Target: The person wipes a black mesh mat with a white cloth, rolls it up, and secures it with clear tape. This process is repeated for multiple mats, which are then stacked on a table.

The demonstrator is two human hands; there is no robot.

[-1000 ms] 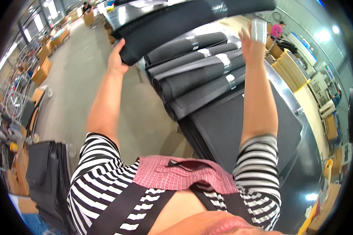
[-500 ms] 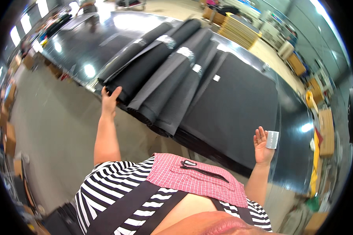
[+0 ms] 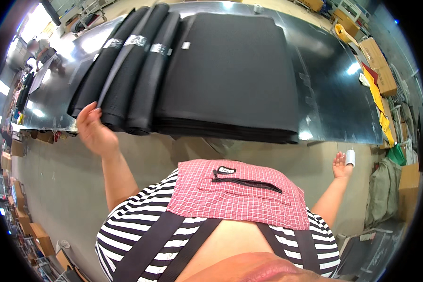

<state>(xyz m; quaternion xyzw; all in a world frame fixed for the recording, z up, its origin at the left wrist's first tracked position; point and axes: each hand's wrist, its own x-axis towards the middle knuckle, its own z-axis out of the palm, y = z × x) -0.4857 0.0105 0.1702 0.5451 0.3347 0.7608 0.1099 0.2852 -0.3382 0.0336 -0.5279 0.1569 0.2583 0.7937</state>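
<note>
Black sheet material lies rolled up on the table, with shiny clear tape bands round the rolls (image 3: 143, 77). My left hand (image 3: 97, 131) is at the near ends of the leftmost rolls, its fingertips against one of them, fingers loosely apart. Beside the rolls is a flat stack of black sheets (image 3: 230, 70) with a small white label (image 3: 186, 45) on top. Out to the right, beyond the table's near edge, my right hand (image 3: 341, 168) carries a roll of clear tape (image 3: 350, 158) at its thumb side. The other fingers of that hand are half extended.
The dark, glossy table (image 3: 326, 94) reaches out on both sides of the material. A small tape roll (image 3: 258, 8) stands at its far edge. Cardboard boxes (image 3: 378, 58), yellow material (image 3: 383, 110) and a grey-green sack (image 3: 382, 190) are at the right. Another person (image 3: 44, 49) is at the far left.
My view has turned, so the table now runs straighter across. My right hand, with the tape roll, has moved right, away from the stack. My left hand stays by the roll ends.
</note>
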